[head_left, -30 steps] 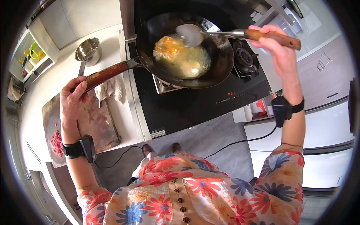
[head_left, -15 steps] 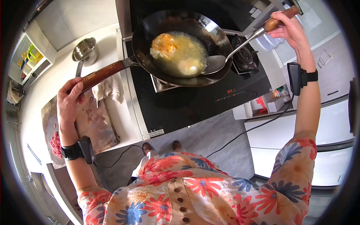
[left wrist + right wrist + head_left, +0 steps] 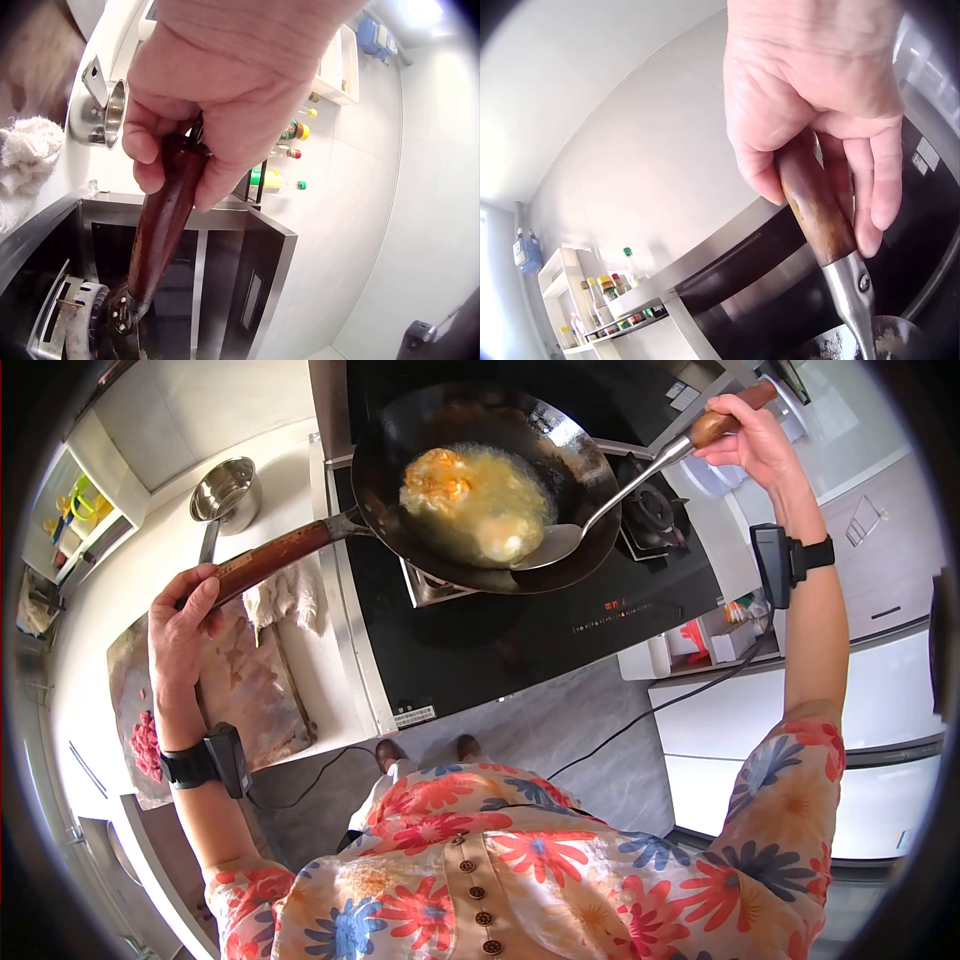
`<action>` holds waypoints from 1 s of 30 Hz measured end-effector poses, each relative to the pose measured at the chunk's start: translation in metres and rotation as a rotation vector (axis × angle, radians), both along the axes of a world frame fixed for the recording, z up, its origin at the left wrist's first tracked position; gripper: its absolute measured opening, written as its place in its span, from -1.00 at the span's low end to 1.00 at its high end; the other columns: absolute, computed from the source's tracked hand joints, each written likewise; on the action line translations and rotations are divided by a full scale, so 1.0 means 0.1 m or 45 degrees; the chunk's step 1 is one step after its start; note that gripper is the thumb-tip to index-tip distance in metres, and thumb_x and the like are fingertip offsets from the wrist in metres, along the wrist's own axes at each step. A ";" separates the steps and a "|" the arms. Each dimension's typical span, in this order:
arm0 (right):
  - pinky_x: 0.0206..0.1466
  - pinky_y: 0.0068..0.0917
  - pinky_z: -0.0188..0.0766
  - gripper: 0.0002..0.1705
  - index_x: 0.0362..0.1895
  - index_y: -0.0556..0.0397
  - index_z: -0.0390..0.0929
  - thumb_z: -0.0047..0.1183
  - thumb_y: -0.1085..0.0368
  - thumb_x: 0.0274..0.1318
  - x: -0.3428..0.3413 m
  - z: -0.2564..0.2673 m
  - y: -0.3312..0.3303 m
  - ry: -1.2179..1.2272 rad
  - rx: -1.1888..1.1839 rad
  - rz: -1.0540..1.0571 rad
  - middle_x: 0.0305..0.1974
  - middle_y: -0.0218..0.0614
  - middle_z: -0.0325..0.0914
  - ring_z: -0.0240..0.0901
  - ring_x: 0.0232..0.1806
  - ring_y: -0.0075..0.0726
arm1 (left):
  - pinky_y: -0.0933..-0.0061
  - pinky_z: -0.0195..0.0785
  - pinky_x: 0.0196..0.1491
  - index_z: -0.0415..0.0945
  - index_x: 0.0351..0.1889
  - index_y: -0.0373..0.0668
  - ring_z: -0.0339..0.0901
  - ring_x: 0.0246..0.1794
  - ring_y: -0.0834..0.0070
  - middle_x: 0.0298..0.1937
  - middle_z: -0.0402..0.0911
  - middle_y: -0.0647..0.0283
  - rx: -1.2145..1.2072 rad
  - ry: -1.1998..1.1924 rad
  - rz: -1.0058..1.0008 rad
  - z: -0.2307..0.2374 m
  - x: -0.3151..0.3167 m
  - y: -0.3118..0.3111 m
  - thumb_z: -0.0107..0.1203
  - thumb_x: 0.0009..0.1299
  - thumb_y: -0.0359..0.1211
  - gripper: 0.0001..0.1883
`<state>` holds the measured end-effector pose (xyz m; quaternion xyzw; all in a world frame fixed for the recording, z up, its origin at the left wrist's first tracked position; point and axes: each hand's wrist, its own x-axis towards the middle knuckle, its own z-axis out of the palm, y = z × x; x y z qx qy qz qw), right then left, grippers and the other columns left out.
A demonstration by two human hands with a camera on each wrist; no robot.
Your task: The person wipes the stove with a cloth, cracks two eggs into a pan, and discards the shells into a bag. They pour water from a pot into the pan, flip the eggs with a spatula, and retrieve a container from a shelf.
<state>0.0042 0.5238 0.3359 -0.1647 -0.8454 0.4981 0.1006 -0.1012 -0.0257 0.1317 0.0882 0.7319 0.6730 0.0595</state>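
Observation:
A dark wok (image 3: 590,470) sits over the left burner, holding yellowish liquid and a browned egg (image 3: 437,477). My left hand (image 3: 180,625) grips the wok's wooden handle (image 3: 285,550); in the left wrist view, the fingers and thumb of that hand (image 3: 232,90) wrap the handle's end (image 3: 165,225). With my right hand (image 3: 765,445) I hold the wooden handle (image 3: 814,202) of a metal ladle. The ladle's bowl (image 3: 552,547) lies inside the wok at its near right side, beside a whitish part of the egg.
Left of the hob are a steel saucepan (image 3: 228,490), a white cloth (image 3: 285,600) and a cutting board (image 3: 250,690) with chopped red meat (image 3: 146,745). A second burner (image 3: 650,510) lies right of the wok. Bottles (image 3: 604,300) stand on a rack by the wall.
The ladle's bowl has come down from above the wok's far side to its near right side, then slightly left. My right hand moved up and outward, then slightly back. My left hand keeps its grip.

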 end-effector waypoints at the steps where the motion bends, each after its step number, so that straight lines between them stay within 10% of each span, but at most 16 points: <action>1: -0.46 -0.52 0.58 -0.51 -0.14 0.17 0.48 0.09 0.01 0.00 -0.02 0.00 0.00 0.016 0.030 0.008 -0.28 -0.06 0.55 0.61 -0.46 -0.14 | 0.73 0.15 -0.56 0.49 -0.08 -0.29 0.32 -0.63 0.73 -0.49 0.45 0.42 0.001 0.012 -0.009 -0.01 0.01 -0.01 0.13 0.32 -0.31 -0.71; 30: -0.58 -0.49 0.54 -0.55 -0.19 0.14 0.41 0.13 0.05 -0.03 0.03 -0.17 0.20 -0.091 -0.242 -0.223 -0.40 -0.09 0.55 0.58 -0.56 -0.18 | 0.73 0.17 -0.55 0.51 -0.11 -0.27 0.34 -0.63 0.74 -0.47 0.48 0.41 0.044 -0.001 0.006 0.01 0.02 0.01 0.14 0.31 -0.30 -0.73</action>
